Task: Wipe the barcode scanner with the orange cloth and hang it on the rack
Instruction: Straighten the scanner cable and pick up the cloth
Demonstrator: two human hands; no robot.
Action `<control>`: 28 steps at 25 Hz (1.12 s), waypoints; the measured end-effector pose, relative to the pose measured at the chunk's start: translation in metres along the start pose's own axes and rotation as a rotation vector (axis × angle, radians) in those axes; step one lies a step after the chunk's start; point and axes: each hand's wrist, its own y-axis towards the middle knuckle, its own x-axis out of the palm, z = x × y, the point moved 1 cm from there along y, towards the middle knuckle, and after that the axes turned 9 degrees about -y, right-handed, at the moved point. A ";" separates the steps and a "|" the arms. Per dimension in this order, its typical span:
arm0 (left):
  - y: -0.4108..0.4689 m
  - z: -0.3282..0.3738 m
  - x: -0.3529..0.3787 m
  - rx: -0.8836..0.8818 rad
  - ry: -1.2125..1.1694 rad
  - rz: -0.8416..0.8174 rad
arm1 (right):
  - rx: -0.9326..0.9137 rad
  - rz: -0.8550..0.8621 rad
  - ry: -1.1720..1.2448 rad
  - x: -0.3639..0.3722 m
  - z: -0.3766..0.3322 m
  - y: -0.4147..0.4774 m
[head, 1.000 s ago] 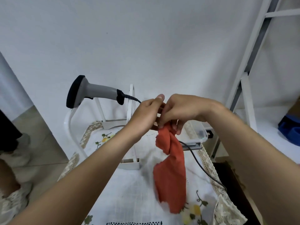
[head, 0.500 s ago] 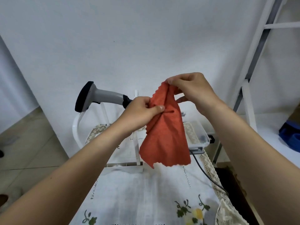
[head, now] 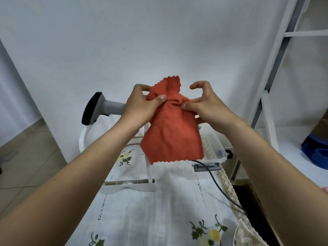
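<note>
A: Now, what has changed in the last second?

B: A second ago my hands held the orange cloth (head: pixel 173 128) bunched low, a twisted strip over the table (head: pixel 159 213). I have since raised and spread it; it hangs as a broad sheet, gathered at its top edge.

A: State of each hand?

B: My left hand (head: pixel 142 108) is closed on the cloth's upper left, thumb pressing the gather. My right hand (head: pixel 206 108) pinches the upper right with thumb and lower fingers, while the index and middle fingers are lifted and curled free.

A: And the scanner?

B: The barcode scanner (head: pixel 101 108) already sits on the white rack (head: pixel 129 183) at the table's far left; its handle end is hidden behind my left hand, so I cannot tell if they touch. Its cable (head: pixel 218 185) trails toward the right edge.

A: Meaning for the task?

B: I judge the cloth is being opened out, either for wiping or for hanging on the rack.
</note>
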 end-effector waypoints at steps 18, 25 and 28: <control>0.041 -0.024 0.080 -0.234 -0.127 -0.230 | 0.202 0.271 0.184 -0.031 0.074 0.034; 0.040 -0.034 0.090 -0.333 -0.104 -0.240 | 0.546 0.227 -0.056 -0.025 0.147 0.050; 0.039 -0.040 0.092 -0.355 -0.105 -0.242 | 0.641 0.158 -0.175 -0.015 0.169 0.050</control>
